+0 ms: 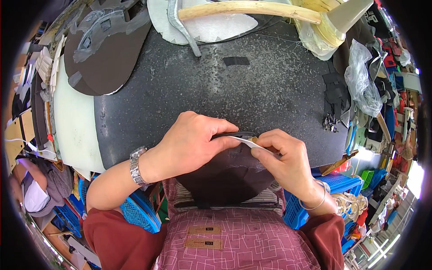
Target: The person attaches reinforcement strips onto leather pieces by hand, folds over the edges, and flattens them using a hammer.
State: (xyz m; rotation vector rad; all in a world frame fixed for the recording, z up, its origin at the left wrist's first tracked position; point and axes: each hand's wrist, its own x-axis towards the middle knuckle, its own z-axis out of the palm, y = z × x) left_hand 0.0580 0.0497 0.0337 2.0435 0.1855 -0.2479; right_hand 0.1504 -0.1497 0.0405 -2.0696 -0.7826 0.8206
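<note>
At the table's near edge, both my hands are closed on a dark brown sheet piece (211,177), which hangs down over my lap. My left hand (191,141) pinches its upper edge between thumb and fingers. A white strip or underside (246,142) shows along that edge, running between the two hands. My right hand (285,155) grips the edge's other end with bent fingers, close to a small yellowish bit (254,139) too small to name. The fingertips partly cover the edge.
A dark speckled work board (216,90) lies ahead, with a small black patch (236,60) on it. Brown cut pieces (112,58) lie far left. A hammer's wooden handle (247,8) spans the far side. Black scraps (335,92) and a clear plastic bag (364,81) are at right.
</note>
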